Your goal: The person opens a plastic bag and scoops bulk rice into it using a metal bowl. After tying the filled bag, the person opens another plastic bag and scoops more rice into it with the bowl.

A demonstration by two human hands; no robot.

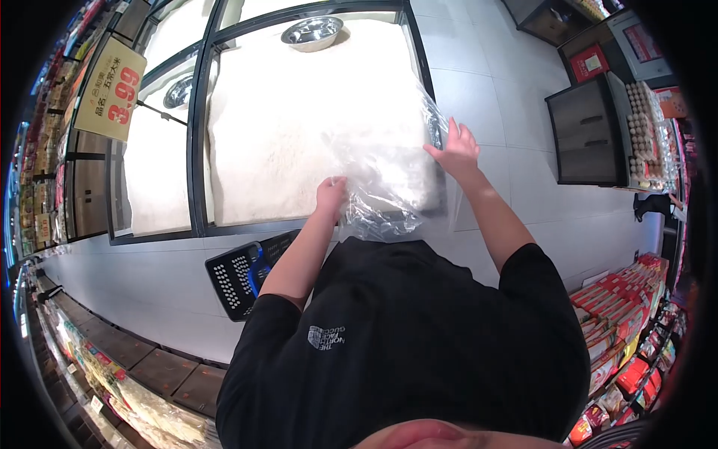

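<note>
A clear plastic bag [381,187] hangs spread out in front of my body, over the near right corner of a bin of white rice [277,127]. My left hand [330,196] is closed on the left edge of the bag. On the other side, my right hand [456,153] has its fingers spread and its thumb reaching toward the plastic. Whether that thumb touches the bag is hard to make out. Through the film the bag looks crumpled at the bottom, with no contents that I can make out.
A metal bowl [313,34] rests on the rice at the far side. Black frames [198,150] divide the bins, and a price sign [110,90] stands left. A black shopping basket [238,280] is on the floor. Egg trays [647,135] top a cabinet at right.
</note>
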